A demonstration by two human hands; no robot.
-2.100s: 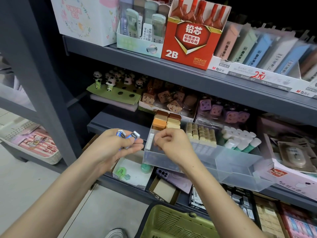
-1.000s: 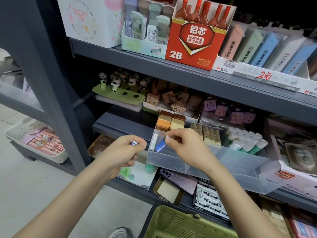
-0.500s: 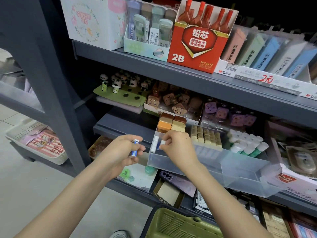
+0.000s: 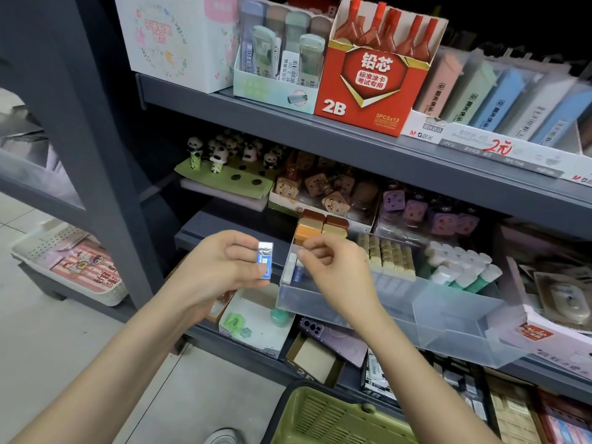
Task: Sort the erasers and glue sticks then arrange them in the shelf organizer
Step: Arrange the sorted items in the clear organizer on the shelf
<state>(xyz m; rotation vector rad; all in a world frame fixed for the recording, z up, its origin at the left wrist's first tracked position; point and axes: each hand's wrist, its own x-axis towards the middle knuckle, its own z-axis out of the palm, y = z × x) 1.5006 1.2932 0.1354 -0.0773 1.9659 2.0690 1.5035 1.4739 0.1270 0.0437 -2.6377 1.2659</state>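
The left hand is pinching a blue-and-white eraser, thumb on its lower end and fingers behind it, just off the left end of the clear organizer. The eraser is standing nearly upright on its long axis, pale end up, and its slot lies to its right, across the organizer's left wall.

Two erasers are already standing on edge against the inside of that wall. The right hand is hovering directly over this end compartment, fingers curled together with nothing visible in them. It is the nearer hand to the slot, so a handover looks as likely as a direct drop.

Brown and orange blocks are filling the back of the same compartment. Open room seems to lie at the front, beside the standing pair, though the right hand is hiding part of it. Glue sticks are standing further toward the organizer's right end, well clear of the path.
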